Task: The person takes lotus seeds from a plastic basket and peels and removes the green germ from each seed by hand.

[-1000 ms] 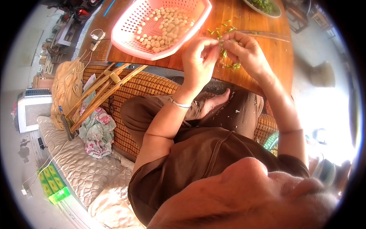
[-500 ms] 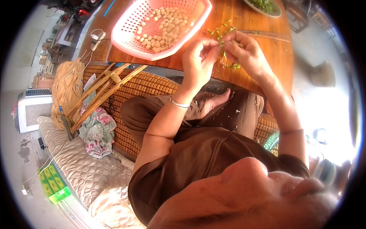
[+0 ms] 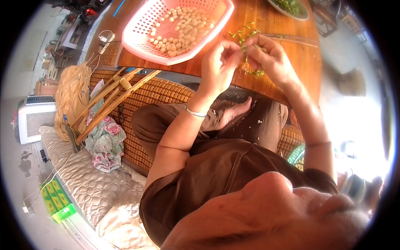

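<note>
My left hand, a silver bangle on its wrist, is closed in a pinch at the tabletop's near edge. Its fingertips meet those of my right hand around a small pale green piece, which looks like part of a lotus seed. More pale seeds show within the curled fingers of my right hand. Under and behind both hands, thin green shoots lie scattered on the wood. Left of my hands stands a pink perforated basket with many round, cream lotus seeds in it.
A plate of green shoots sits at the back right of the wooden table. Thin sticks lie nearby. Wooden crutches and floral cloth rest on the bench at left. Pale crumbs dot my trousers.
Both hands stay pinched together at nearly the same spot. The view has shifted very slightly; the basket and table look otherwise the same.
</note>
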Available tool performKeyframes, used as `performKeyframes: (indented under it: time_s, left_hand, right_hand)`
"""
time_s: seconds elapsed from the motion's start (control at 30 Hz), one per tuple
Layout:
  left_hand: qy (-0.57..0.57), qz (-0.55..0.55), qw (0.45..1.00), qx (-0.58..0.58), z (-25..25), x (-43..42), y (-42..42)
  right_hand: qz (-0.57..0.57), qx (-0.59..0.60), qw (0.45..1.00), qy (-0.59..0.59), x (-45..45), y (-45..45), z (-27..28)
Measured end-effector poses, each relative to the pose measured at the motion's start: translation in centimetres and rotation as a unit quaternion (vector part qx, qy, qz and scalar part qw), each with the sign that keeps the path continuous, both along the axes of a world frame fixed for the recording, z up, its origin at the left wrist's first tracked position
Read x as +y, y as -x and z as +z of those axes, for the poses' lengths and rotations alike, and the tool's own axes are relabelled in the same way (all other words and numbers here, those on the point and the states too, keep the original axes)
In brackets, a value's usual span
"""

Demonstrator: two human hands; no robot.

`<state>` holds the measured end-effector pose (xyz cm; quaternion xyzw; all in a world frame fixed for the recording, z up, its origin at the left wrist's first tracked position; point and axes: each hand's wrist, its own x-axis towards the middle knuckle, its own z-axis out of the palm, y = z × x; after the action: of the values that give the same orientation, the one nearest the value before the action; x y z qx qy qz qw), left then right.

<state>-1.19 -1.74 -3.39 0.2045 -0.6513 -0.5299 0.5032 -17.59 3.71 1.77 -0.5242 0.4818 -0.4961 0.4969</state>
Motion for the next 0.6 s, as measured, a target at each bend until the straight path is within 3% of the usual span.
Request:
performKeyframes:
  time_s: [0.07,0.37,0.6]
  left_hand:
    - [-0.02,-0.008,0.999,0.048,0.0,0.05,0.24]
    - [-0.03,-0.018,0.997,0.065,0.35,0.22,-0.08]
    - [-0.061,-0.02,0.997,0.051,0.21,0.06,0.1]
  right_hand:
    - [0.001,-0.004,1.0,-0.007,-0.03,-0.04,0.06]
    - [-0.024,0.0,1.0,-0.009,0.04,-0.21,0.29]
    - [-0.038,0.11,0.99,0.081,-0.04,-0.27,-0.5]
